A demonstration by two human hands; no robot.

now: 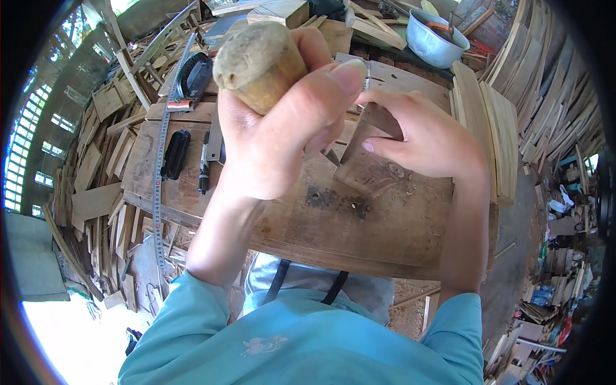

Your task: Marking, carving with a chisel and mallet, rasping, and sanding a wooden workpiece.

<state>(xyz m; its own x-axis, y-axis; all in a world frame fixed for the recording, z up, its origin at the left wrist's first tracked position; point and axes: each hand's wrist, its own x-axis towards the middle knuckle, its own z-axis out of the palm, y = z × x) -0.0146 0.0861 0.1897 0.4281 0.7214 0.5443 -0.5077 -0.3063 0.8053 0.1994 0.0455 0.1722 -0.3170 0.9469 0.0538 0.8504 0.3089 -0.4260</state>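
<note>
We see the left hand (pixel 273 144) closed firmly round a wooden-handled tool (pixel 260 67), its fingers wrapped about the thick barrel and its thumb laid along the side, with the rough, worn butt turned up toward us. A narrow dark tip (pixel 332 157) shows below the fist, just beside the left edge of a brown wooden piece (pixel 366 167); we cannot tell whether the two touch. That piece lies on the workbench (pixel 308 224), in front of the body, and the right hand (pixel 427 131) has hold of it with thumb and forefinger spread partway apart across it; the other fingers are mostly hidden from us. We judge the piece stiff and fairly light, apt to skid on the worn boards unless pressed down, and perhaps tougher near its dark knot. Its right side, well away from the tip, looks the safest place for us to hold. The tool we take to be rigid and a little heavy, its rounded handle best gripped around the full barrel, since the smooth wood could turn in a loose palm. Left of the hands lie a marker (pixel 204 167) and a black case (pixel 175 155).
</note>
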